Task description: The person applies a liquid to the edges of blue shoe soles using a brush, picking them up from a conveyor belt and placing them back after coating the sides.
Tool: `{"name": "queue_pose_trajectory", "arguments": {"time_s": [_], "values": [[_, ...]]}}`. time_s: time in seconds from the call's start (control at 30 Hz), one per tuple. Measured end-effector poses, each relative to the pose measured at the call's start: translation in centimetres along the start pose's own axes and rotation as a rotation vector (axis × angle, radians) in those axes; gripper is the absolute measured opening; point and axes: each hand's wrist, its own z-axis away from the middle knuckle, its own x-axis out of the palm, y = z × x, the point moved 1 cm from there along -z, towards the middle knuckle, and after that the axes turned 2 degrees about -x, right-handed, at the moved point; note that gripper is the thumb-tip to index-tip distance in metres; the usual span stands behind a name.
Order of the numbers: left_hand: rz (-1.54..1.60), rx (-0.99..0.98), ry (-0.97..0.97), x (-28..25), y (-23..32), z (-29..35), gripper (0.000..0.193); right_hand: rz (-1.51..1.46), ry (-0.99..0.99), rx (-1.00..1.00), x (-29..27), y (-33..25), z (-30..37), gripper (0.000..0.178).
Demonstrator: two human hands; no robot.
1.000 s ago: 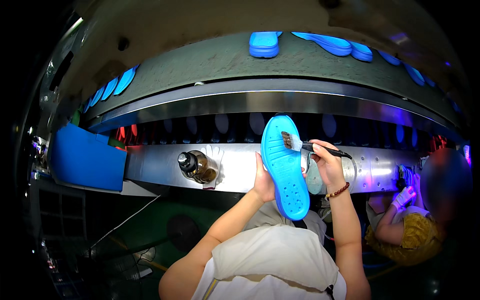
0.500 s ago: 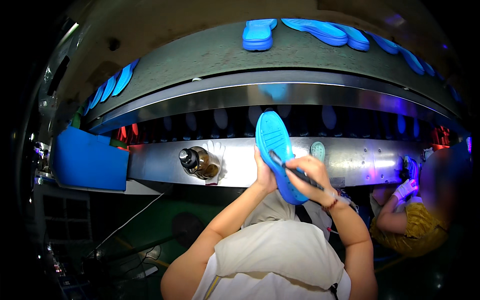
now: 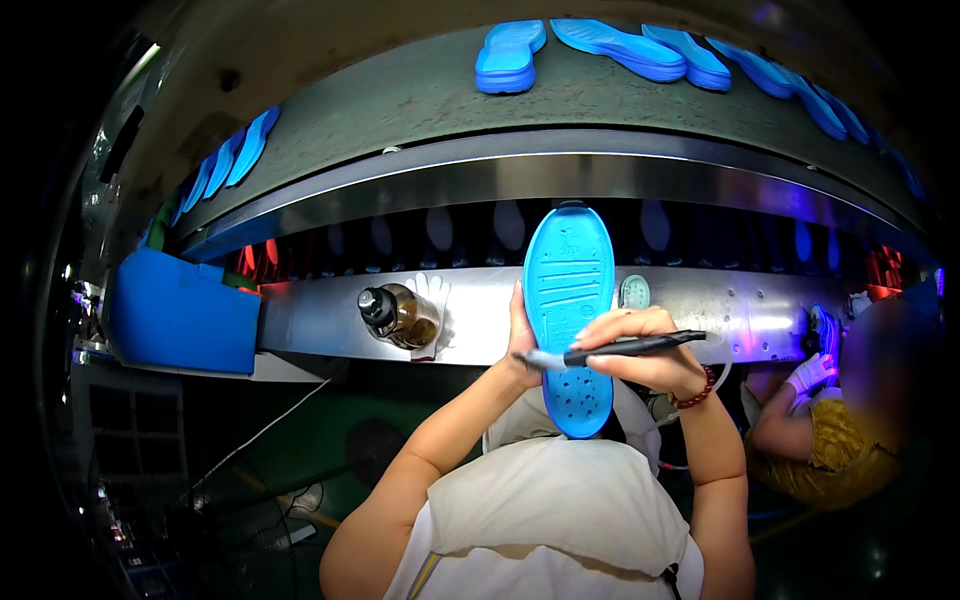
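Note:
A blue shoe sole (image 3: pixel 567 262) stands almost upright before me, its ridged and dotted face showing. Along its left edge my left hand (image 3: pixel 520 335) grips it. My right hand (image 3: pixel 648 348) pinches a black-handled brush (image 3: pixel 688 339) that lies nearly level across the lower part of the sole. Its pale, blurred tip points left near my left hand; whether it touches the sole I cannot tell. Beyond my right fingers a small pale green sole-shaped piece (image 3: pixel 634 291) rests on the metal ledge (image 3: pixel 480 325).
A brown bottle with a black cap (image 3: pixel 408 318) stands on the ledge by a white glove (image 3: pixel 433 290). Blue soles (image 3: pixel 510 55) lie on the green conveyor belt (image 3: pixel 400 105) behind the metal rail. A blue panel (image 3: pixel 185 310) is at left; a co-worker's gloved hand (image 3: pixel 808 375) at right.
The sole has turned from tilted to nearly upright and faces me more fully. The brush has swung level, its tip moving down and left. Soles on the belt have shifted slightly.

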Motion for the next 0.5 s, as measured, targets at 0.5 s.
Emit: {"name": "queue_pose_trajectory", "arguments": {"time_s": [0.5], "values": [[-0.012,0.261,-0.254,2.1,0.9,-1.8,0.100,0.159,0.048,-0.105,-2.3,-0.5,1.7,0.018]]}}
